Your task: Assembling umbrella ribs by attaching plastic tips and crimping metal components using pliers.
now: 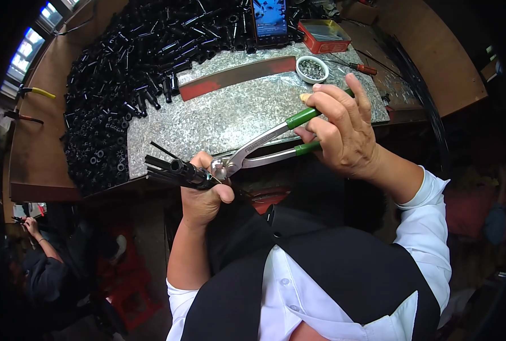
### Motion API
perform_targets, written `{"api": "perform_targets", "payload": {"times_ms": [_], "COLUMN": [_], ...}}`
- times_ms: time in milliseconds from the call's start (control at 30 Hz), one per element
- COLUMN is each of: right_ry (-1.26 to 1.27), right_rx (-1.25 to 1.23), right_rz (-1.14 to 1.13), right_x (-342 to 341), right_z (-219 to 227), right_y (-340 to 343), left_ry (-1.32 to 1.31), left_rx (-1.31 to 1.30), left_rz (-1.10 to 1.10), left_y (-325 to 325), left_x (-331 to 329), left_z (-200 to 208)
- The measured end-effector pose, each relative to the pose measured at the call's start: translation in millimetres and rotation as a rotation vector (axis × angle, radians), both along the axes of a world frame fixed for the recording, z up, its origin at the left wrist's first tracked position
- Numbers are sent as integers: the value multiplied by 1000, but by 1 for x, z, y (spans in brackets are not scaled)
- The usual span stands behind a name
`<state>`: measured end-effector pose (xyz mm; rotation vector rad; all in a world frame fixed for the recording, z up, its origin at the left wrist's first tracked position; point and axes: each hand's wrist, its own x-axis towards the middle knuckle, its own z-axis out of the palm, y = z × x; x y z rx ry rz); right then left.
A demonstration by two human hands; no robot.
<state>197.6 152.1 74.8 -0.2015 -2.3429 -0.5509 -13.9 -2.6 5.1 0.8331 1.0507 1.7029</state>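
My left hand [201, 199] is closed around a black tubular fitting with several thin black rods [176, 166] sticking out toward the left. In my right hand [344, 128] are long-handled metal pliers [261, 141] with green grips, the two handles somewhat apart. A yellowish cover shows on one of my right fingers. The pliers' jaws [223, 169] meet the end of the fitting beside my left thumb. A fine wire shows near the thumb; exactly what the jaws grip is hidden.
A speckled work board [230, 119] carries a curved metal strip [236, 78], a white bowl of small metal bits [312, 69] and a screwdriver [362, 67]. Beyond are a heap of black fittings [128, 68], a phone [269, 23] and a red tin [324, 36]. A co-worker [48, 267] sits left.
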Motion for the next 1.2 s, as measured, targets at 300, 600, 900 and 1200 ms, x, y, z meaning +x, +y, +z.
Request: {"api": "perform_targets", "payload": {"times_ms": [300,600,900,1200], "right_ry": [-34,-141,-660,-942], "right_rx": [1,-93,-1567,-2476], "right_rz": [36,86,119,390], "right_x": [5,10,19,47], "right_z": [4,6,8,-22], "right_y": [-1,1,-3,-11], "left_ry": [61,95,183,367], "left_rx": [-7,-3,174,145], "left_rz": [39,96,125,-13], "left_y": [2,1,-8,3], "left_x": [-1,2,8,9], "left_z": [-8,-12,-14,-12]}}
